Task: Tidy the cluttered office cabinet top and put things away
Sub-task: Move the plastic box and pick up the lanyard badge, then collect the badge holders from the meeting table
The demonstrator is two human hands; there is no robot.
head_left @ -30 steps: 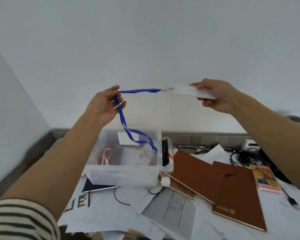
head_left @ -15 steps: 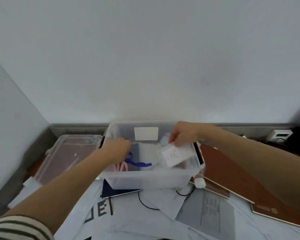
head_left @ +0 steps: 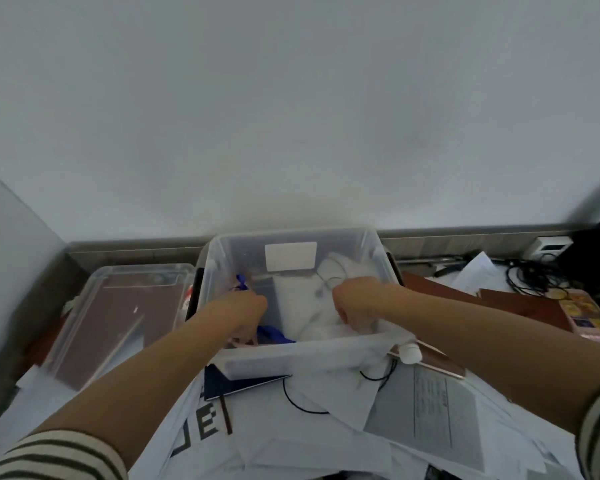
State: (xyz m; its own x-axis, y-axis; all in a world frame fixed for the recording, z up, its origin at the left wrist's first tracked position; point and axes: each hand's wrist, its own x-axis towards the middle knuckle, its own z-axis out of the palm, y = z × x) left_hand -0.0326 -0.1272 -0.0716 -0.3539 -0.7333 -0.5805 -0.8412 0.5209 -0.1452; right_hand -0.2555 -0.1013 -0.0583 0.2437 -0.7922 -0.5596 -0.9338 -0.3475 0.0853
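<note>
The left hand (head_left: pixel 241 311) is gripping the blue lanyard (head_left: pixel 274 335) inside the clear bin (head_left: pixel 284 358), the right hand (head_left: pixel 355 299) seemingly pinching a white pouch (head_left: pixel 321 329); stowing is ending, calling for release.

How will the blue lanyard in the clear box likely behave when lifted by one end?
Probably floppy: the lanyard lies bent and looped in the box. Likely light, being a thin flat strap. It may snag on the cables beside it.

Lanyard (head_left: pixel 274 336) in bin (head_left: pixel 284 356); lid (head_left: pixel 118 306) left of bin.
</note>
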